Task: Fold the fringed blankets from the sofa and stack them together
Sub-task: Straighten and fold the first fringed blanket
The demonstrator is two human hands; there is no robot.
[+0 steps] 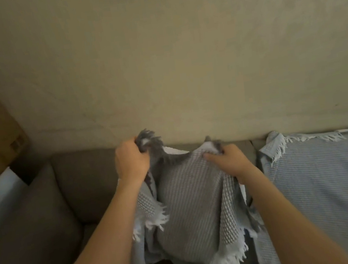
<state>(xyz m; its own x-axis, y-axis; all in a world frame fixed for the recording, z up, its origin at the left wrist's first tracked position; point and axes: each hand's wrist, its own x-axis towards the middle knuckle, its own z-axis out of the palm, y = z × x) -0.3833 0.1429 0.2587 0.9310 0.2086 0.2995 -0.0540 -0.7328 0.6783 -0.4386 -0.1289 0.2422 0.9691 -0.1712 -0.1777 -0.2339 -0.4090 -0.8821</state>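
Left hand (130, 161) and right hand (227, 159) each grip a top corner of the grey blanket (193, 205) hanging between them, so match corners squarely before folding, the second blanket (325, 181) lying right of the right hand.

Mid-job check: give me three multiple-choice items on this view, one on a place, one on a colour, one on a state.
1. Where is the pale blue fringed blanket? A) draped over the right side of the sofa B) in a basket C) on a chair
2. The sofa's colour? A) red B) grey-brown C) white
3. The grey waffle blanket is: A) folded flat B) lying untouched C) held up by both hands
Key: 1 A, it lies spread over the right end. 2 B, the bare left part shows that. 3 C, the left hand and right hand grip its top edge.
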